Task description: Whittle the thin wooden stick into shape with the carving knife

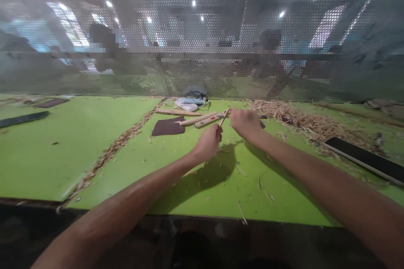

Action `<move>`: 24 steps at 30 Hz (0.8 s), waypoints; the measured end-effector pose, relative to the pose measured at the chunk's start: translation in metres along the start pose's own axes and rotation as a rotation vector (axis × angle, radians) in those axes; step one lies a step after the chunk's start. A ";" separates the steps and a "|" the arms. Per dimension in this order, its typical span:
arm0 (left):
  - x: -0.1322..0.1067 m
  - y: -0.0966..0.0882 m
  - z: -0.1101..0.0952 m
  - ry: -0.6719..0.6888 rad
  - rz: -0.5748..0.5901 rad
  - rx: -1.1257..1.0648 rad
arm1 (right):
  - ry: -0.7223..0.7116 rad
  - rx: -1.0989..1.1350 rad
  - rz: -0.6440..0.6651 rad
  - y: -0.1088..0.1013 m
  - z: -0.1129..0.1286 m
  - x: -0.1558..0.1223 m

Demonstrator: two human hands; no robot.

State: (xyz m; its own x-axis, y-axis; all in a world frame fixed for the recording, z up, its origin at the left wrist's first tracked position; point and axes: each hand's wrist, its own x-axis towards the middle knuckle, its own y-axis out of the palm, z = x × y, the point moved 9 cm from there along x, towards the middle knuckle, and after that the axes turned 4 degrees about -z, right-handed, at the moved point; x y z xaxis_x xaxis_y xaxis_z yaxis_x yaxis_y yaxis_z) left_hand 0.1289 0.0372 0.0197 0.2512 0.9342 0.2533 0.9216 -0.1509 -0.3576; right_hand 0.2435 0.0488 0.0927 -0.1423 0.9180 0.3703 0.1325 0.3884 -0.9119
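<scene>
Both my arms reach out over a bright green table (pixel 78 151). My left hand (pixel 208 142) is closed around the lower end of a thin wooden stick (pixel 225 117) that slants up to the right. My right hand (pixel 245 122) is closed too, just right of the stick's upper end, and what it grips is hidden by the fingers. Just beyond the hands lie small flat wooden bat-shaped pieces (pixel 206 118) and a dark brown sheet (pixel 168 127).
A heap of wood shavings (pixel 299 119) spreads at the right, and a line of shavings (pixel 116 147) runs diagonally at the left. Black strips lie at the far right (pixel 366 159) and far left (pixel 22 119). A perforated metal screen (pixel 202 42) closes the table's back; people sit behind it.
</scene>
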 end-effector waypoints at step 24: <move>-0.011 0.024 0.005 -0.264 0.258 -0.859 | 0.002 -0.029 0.035 0.009 0.014 -0.027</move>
State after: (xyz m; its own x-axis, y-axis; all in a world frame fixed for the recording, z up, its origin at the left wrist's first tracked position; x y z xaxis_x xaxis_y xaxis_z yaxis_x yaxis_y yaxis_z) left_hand 0.1464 0.0248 0.0041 0.5003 0.8658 0.0084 0.7759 -0.4526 0.4395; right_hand 0.2350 0.0265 0.0724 -0.1352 0.9313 0.3383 0.1655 0.3579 -0.9190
